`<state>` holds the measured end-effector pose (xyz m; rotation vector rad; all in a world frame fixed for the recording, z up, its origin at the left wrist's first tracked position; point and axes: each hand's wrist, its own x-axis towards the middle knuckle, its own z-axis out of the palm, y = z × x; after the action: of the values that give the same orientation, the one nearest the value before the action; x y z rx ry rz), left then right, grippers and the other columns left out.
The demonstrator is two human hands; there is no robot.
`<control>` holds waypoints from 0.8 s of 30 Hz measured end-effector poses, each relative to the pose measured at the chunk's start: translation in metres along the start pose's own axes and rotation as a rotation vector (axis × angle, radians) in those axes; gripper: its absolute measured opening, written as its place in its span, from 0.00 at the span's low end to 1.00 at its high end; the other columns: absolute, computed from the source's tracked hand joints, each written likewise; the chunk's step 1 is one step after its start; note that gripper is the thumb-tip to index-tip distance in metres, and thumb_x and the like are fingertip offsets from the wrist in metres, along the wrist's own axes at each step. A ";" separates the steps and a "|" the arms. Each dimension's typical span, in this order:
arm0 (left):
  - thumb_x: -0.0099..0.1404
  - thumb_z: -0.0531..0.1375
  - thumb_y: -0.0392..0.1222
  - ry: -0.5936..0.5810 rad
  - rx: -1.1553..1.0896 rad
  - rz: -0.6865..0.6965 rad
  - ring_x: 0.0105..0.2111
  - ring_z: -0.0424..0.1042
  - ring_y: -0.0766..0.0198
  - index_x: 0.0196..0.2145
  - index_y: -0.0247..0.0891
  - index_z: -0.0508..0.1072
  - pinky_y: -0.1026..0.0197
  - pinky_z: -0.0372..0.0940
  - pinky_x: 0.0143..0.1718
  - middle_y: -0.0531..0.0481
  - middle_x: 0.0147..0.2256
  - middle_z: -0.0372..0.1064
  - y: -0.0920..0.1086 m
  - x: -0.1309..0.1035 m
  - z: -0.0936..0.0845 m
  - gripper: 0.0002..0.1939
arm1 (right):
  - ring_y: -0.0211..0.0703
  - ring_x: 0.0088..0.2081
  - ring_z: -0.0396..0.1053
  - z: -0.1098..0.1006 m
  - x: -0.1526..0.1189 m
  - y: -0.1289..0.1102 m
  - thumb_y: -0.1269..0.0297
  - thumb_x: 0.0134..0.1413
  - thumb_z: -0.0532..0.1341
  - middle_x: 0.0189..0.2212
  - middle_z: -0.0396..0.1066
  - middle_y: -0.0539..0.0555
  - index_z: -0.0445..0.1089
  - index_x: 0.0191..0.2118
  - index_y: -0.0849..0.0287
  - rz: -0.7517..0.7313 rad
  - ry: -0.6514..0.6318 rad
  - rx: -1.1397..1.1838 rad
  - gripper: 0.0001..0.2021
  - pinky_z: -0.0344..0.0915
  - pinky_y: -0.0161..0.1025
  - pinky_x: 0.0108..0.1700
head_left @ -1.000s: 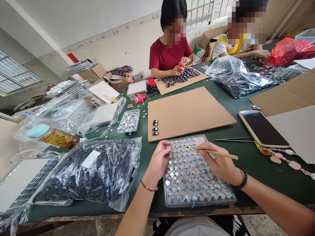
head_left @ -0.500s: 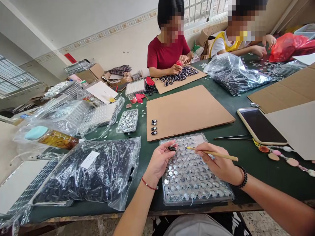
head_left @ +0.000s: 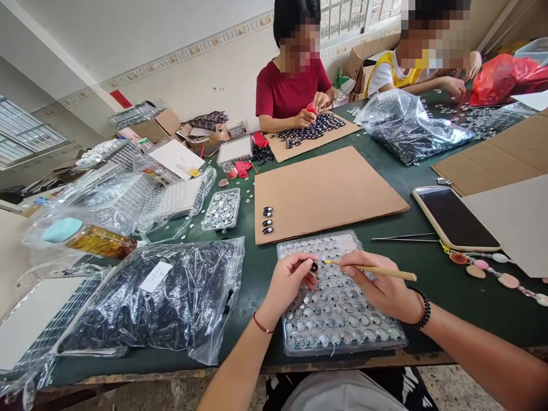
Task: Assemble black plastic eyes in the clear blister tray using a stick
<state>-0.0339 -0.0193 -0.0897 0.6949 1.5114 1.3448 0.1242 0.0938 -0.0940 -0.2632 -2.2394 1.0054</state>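
Observation:
My left hand (head_left: pixel 293 281) pinches a small black oval piece (head_left: pixel 314 266) between thumb and fingers, mostly covered by the fingertips. In my right hand (head_left: pixel 381 285) is a slim wooden stick (head_left: pixel 385 272) with a yellow tip, held like a pen; the tip points left, a short way from the black piece. Both hands are above a clear plastic tray (head_left: pixel 342 348) with rows of round silvery pieces. Just beyond it lies a brown cardboard sheet (head_left: pixel 325 182), with several black pieces bearing pale discs (head_left: pixel 268 222) near its left edge.
A clear bag of black pieces (head_left: pixel 171 308) lies left, behind it a tub of silvery discs (head_left: pixel 221 209) and a bottle (head_left: pixel 94 238). Tweezers (head_left: pixel 402 239) and a phone (head_left: pixel 456 220) lie right. Two people sit across the table, one holding something red (head_left: pixel 311 108).
My left hand has moved slightly right and turned, bringing the black piece closer to the stick's tip. My right hand has barely moved.

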 end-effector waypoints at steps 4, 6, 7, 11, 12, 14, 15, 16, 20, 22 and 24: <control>0.56 0.57 0.46 0.016 0.150 -0.023 0.18 0.64 0.70 0.36 0.33 0.68 0.67 0.62 0.19 0.54 0.19 0.63 0.000 0.000 0.005 0.14 | 0.35 0.25 0.63 0.003 0.000 -0.001 0.68 0.57 0.51 0.25 0.66 0.50 0.64 0.37 0.57 -0.018 -0.012 0.045 0.05 0.59 0.33 0.27; 0.54 0.58 0.46 0.018 0.222 -0.011 0.18 0.63 0.70 0.34 0.34 0.68 0.67 0.61 0.19 0.54 0.20 0.63 -0.002 0.000 0.006 0.13 | 0.35 0.24 0.62 0.003 -0.001 -0.001 0.68 0.57 0.51 0.25 0.66 0.49 0.64 0.37 0.57 -0.017 -0.015 0.055 0.06 0.58 0.32 0.26; 0.54 0.58 0.46 0.015 0.262 0.002 0.18 0.62 0.70 0.34 0.35 0.68 0.68 0.60 0.19 0.55 0.20 0.63 -0.004 0.000 0.006 0.12 | 0.35 0.24 0.62 0.003 -0.001 -0.001 0.68 0.57 0.51 0.25 0.66 0.49 0.64 0.37 0.57 -0.018 -0.015 0.056 0.06 0.58 0.32 0.26; 0.52 0.60 0.45 0.010 0.406 0.065 0.18 0.62 0.71 0.33 0.35 0.71 0.68 0.58 0.20 0.53 0.21 0.65 -0.009 0.000 0.006 0.12 | 0.35 0.27 0.64 0.004 -0.002 0.000 0.69 0.57 0.51 0.27 0.67 0.50 0.63 0.36 0.57 -0.060 -0.021 0.039 0.05 0.59 0.33 0.30; 0.51 0.61 0.44 0.009 0.418 0.076 0.19 0.63 0.70 0.34 0.35 0.72 0.68 0.59 0.21 0.52 0.22 0.66 -0.010 0.000 0.006 0.13 | 0.35 0.28 0.64 0.005 -0.002 0.000 0.69 0.57 0.51 0.28 0.67 0.50 0.63 0.36 0.57 -0.070 -0.031 0.030 0.04 0.59 0.33 0.31; 0.49 0.63 0.42 0.003 0.417 0.090 0.23 0.64 0.69 0.35 0.35 0.73 0.67 0.60 0.24 0.50 0.27 0.69 -0.010 0.000 0.006 0.14 | 0.36 0.29 0.65 0.007 -0.002 0.001 0.68 0.58 0.51 0.28 0.67 0.51 0.62 0.36 0.58 -0.089 -0.061 0.012 0.04 0.59 0.33 0.32; 0.49 0.63 0.42 0.000 0.414 0.096 0.24 0.65 0.69 0.36 0.36 0.73 0.67 0.61 0.25 0.50 0.29 0.70 -0.010 0.000 0.006 0.14 | 0.36 0.29 0.65 0.008 -0.002 0.001 0.68 0.58 0.51 0.28 0.67 0.51 0.62 0.36 0.58 -0.096 -0.077 0.003 0.05 0.59 0.34 0.32; 0.50 0.62 0.41 -0.005 0.413 0.098 0.24 0.65 0.69 0.36 0.36 0.73 0.67 0.61 0.26 0.49 0.30 0.70 -0.010 0.000 0.006 0.14 | 0.36 0.29 0.64 0.010 -0.002 0.002 0.68 0.58 0.51 0.28 0.67 0.51 0.62 0.35 0.58 -0.101 -0.090 -0.005 0.05 0.59 0.34 0.32; 0.51 0.62 0.41 -0.013 0.430 0.102 0.23 0.64 0.69 0.36 0.36 0.73 0.68 0.60 0.25 0.49 0.29 0.70 -0.010 0.000 0.005 0.14 | 0.36 0.29 0.64 0.012 -0.001 0.003 0.68 0.59 0.50 0.28 0.67 0.51 0.62 0.36 0.58 -0.103 -0.106 -0.012 0.05 0.59 0.34 0.31; 0.51 0.62 0.41 -0.014 0.438 0.106 0.24 0.64 0.69 0.36 0.36 0.73 0.68 0.60 0.25 0.49 0.29 0.70 -0.011 0.000 0.005 0.14 | 0.36 0.29 0.64 0.012 -0.001 0.002 0.68 0.59 0.50 0.28 0.67 0.51 0.62 0.36 0.58 -0.112 -0.115 -0.024 0.05 0.59 0.34 0.31; 0.51 0.61 0.41 -0.019 0.439 0.107 0.24 0.64 0.69 0.37 0.37 0.73 0.68 0.60 0.26 0.49 0.30 0.71 -0.012 0.000 0.005 0.13 | 0.37 0.29 0.64 0.011 -0.002 0.002 0.68 0.59 0.49 0.27 0.67 0.51 0.61 0.35 0.59 -0.126 -0.126 -0.051 0.06 0.58 0.35 0.32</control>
<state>-0.0269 -0.0202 -0.1003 1.0717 1.7959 1.0854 0.1185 0.0879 -0.1014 -0.0813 -2.3652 0.9208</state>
